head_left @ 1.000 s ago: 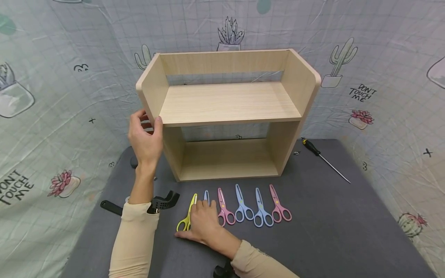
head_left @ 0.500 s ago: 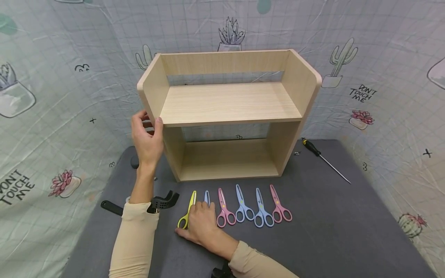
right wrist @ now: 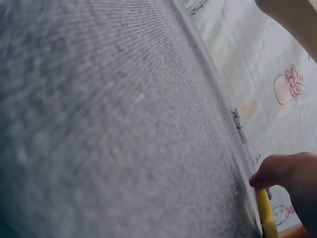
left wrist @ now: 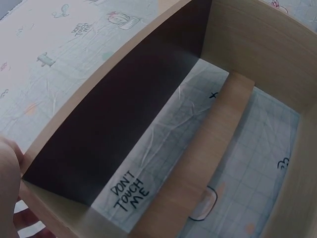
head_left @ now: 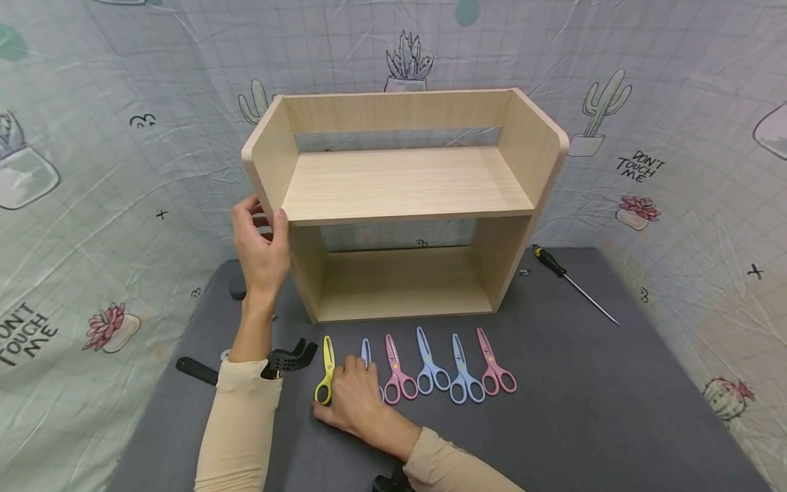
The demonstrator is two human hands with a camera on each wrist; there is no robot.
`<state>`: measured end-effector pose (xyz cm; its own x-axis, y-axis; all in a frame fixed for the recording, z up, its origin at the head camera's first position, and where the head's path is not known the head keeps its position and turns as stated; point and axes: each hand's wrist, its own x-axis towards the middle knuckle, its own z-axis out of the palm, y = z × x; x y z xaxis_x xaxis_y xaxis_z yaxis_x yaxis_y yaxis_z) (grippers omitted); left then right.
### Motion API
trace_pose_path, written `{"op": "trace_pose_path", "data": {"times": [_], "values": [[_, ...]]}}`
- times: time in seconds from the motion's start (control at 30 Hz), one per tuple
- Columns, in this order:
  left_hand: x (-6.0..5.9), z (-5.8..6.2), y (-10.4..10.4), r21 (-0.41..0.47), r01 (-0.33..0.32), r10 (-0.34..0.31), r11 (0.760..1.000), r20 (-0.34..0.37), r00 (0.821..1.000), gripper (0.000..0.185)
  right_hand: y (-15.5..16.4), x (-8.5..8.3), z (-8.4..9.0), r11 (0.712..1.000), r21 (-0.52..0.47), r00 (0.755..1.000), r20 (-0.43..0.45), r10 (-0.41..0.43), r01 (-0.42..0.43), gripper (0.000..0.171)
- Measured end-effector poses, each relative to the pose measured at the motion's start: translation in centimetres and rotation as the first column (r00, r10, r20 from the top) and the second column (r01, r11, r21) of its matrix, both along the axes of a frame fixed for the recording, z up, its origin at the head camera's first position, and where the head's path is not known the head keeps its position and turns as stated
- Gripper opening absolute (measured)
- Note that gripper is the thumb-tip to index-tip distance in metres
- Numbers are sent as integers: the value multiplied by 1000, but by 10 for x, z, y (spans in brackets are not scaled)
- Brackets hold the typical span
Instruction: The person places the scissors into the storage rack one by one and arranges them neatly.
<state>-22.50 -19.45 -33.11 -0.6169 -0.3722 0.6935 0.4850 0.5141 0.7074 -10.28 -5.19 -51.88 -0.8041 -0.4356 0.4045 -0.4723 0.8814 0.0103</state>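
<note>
The wooden shelf (head_left: 406,198) stands on the grey table (head_left: 584,410). The left hand (head_left: 261,246) grips the shelf's left side panel, thumb on the front edge. Before the shelf lie six scissors; the right hand (head_left: 356,400) rests flat across the leftmost pairs, touching the yellow scissors (head_left: 324,379). A screwdriver (head_left: 574,283) lies right of the shelf.
</note>
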Motion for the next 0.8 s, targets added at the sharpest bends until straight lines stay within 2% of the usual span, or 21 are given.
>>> {"op": "trace_pose_path", "data": {"times": [0.43,0.8], "values": [[-2,3,-1,-41,18,-17,999,10,1000,40,5,-10,5,990,-94,995,14,103,-101,51],[-7,5,-4,-53,12,-10,998,45,999,37,12,-20,11,959,-213,981,-80,174,-188,51]]}}
